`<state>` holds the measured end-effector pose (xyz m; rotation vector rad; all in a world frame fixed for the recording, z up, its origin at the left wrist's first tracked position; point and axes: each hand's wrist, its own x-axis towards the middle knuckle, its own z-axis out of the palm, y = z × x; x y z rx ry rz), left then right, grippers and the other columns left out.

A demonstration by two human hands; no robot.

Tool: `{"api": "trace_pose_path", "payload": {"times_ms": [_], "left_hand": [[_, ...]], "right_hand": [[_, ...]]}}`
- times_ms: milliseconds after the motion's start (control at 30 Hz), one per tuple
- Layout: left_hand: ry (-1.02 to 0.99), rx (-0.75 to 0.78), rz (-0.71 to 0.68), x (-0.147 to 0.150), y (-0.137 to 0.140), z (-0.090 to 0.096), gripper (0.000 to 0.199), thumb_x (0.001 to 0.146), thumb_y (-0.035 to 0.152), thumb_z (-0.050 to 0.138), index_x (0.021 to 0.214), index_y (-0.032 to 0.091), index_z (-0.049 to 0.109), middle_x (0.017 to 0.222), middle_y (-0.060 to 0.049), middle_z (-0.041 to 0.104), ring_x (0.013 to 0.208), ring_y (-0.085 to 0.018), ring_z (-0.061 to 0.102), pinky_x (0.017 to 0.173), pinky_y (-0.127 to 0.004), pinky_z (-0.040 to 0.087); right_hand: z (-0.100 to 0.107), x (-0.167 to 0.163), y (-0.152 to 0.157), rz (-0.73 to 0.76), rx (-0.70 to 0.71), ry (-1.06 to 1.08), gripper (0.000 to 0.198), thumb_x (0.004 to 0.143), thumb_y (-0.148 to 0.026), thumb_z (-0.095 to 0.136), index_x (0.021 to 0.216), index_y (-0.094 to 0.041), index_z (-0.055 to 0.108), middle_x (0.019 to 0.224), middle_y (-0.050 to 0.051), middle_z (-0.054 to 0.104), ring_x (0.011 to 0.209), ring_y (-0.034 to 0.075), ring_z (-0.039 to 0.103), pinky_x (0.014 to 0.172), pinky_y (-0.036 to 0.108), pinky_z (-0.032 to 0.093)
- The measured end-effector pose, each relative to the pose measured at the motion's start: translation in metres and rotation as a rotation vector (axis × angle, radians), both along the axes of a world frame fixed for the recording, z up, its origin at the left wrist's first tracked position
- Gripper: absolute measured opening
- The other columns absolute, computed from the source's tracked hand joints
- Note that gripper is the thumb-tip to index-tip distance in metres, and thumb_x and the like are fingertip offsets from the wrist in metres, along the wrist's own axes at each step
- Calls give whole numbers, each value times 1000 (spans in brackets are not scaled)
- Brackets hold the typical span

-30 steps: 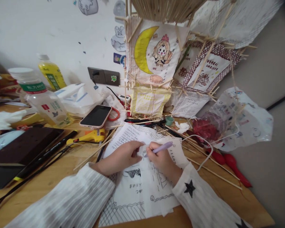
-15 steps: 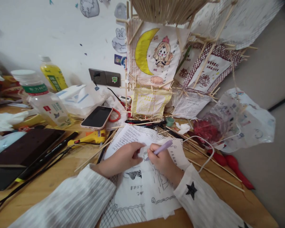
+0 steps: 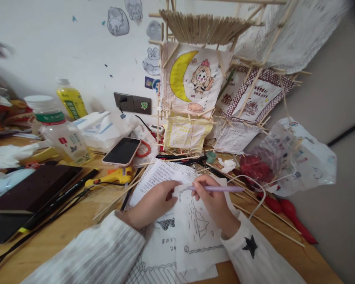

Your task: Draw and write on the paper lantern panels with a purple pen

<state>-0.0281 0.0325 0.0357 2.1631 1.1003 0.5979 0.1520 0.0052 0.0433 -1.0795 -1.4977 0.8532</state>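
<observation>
A purple pen (image 3: 225, 189) is held nearly level over the upper part of a line-drawn sheet (image 3: 201, 227), its tip pointing left. The right hand (image 3: 213, 203) has it pinched, grip closed between thumb and fingers. The left hand (image 3: 154, 203) rests at the sheet's upper left corner; whether its grip pinches the paper, I cannot tell. Beneath lie other inked pages (image 3: 158, 254), on the wooden table (image 3: 112, 223). To their left are a yellow glue gun (image 3: 115, 178) and a phone (image 3: 122, 151); behind stands a stick frame (image 3: 202, 29) bearing a moon picture (image 3: 183, 75); rightward, a white cord (image 3: 264, 193) curves.
</observation>
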Motion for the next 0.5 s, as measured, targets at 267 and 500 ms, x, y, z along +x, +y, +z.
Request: {"api": "trace_pose_path", "payload": {"times_ms": [267, 500], "left_hand": [[-18, -48, 56, -1, 4, -2, 20, 70, 16, 49, 88, 17, 57, 64, 4, 50, 58, -14, 47, 54, -24, 36], [15, -25, 40, -1, 5, -6, 11, 68, 17, 52, 79, 18, 53, 65, 3, 50, 60, -15, 48, 55, -24, 35]], "right_hand": [[-14, -6, 4, 53, -53, -144, 27, 79, -27, 54, 55, -19, 47, 47, -3, 51, 42, 10, 44, 44, 22, 35], [-39, -10, 13, 52, -24, -295, 33, 82, -29, 51, 52, -20, 39, 44, -5, 42, 46, 10, 42, 46, 22, 31]]}}
